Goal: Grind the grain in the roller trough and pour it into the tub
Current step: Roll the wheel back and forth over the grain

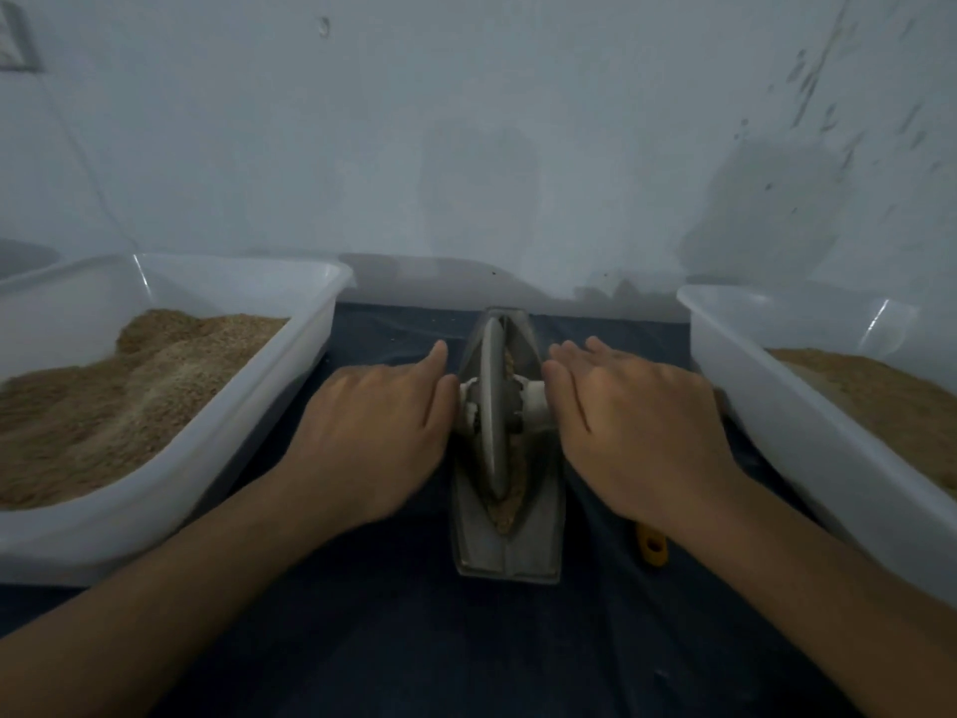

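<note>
Beside the roller trough point(505, 536), either flank: left hand point(386, 432) and right hand point(637, 422), fingers laid out straight and flat, curled round nothing, palms pressing down on the white axle ends point(538, 401) that stick out from the wheel.
Wheel point(491, 406): upright in the trough's groove, about mid-length, on edge.
Grain point(510, 502): tan grit lying along the groove, showing on the near side of the wheel and a little beside its far rim; seemingly only part crushed.
Left of the trough: white tub point(290, 365) heaped with tan meal.
Right of the trough: second white tub point(777, 401), likewise holding meal; which one takes the pour, impossible to tell.
Near right of the trough: yellow handle point(651, 549) on the dark cloth point(466, 655).
Step in hand, by judgement: rolling back and forth.
Doing it well: equal weight through both palms, wheel kept upright, strokes run the full groove, stopped short of each tip to avoid spilling grit.
</note>
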Motion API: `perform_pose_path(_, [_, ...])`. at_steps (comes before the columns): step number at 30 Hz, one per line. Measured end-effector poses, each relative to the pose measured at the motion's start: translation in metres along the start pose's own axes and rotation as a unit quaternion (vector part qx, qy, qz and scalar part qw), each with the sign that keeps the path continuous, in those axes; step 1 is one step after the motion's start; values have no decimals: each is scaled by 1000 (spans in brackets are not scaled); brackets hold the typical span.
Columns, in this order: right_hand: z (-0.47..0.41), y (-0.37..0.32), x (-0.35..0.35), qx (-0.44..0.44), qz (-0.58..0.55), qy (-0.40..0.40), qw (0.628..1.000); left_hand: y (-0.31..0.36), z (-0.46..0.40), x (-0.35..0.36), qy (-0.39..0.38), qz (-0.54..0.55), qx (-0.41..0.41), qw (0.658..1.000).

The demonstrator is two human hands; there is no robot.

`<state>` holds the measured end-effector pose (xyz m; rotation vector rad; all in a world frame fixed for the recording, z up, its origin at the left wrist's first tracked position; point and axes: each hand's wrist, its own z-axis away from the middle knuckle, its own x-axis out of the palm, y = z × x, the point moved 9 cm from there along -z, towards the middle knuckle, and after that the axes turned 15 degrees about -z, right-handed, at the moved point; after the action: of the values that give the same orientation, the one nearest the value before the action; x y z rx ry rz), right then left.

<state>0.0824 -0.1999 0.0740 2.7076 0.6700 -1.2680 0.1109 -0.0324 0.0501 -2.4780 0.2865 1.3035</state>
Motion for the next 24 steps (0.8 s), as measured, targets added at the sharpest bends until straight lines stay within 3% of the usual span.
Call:
perform_pose_path(6, [-64, 59, 64, 70, 68, -101, 990, -10, -77, 53, -58, -141, 10, 988])
perform_pose_path(10, [-93, 83, 77, 130, 25, -119, 984, -24, -120, 71, -114, -89, -56, 988])
perform_pose_path(12, [-87, 78, 74, 121, 38, -127, 984, -20, -113, 65, -99, -105, -44, 989])
perform_pose_path(16, [-43, 36, 43, 38, 79, -61, 994, -2, -52, 34, -35, -126, 6, 991])
perform_pose_path(19, [-9, 6, 12, 10, 25, -3, 1000, -5, -17, 25, -68, -64, 3, 996])
perform_pose_path(24, [13, 2, 0, 11, -20, -5, 1000, -3, 12, 1, -18, -34, -46, 998])
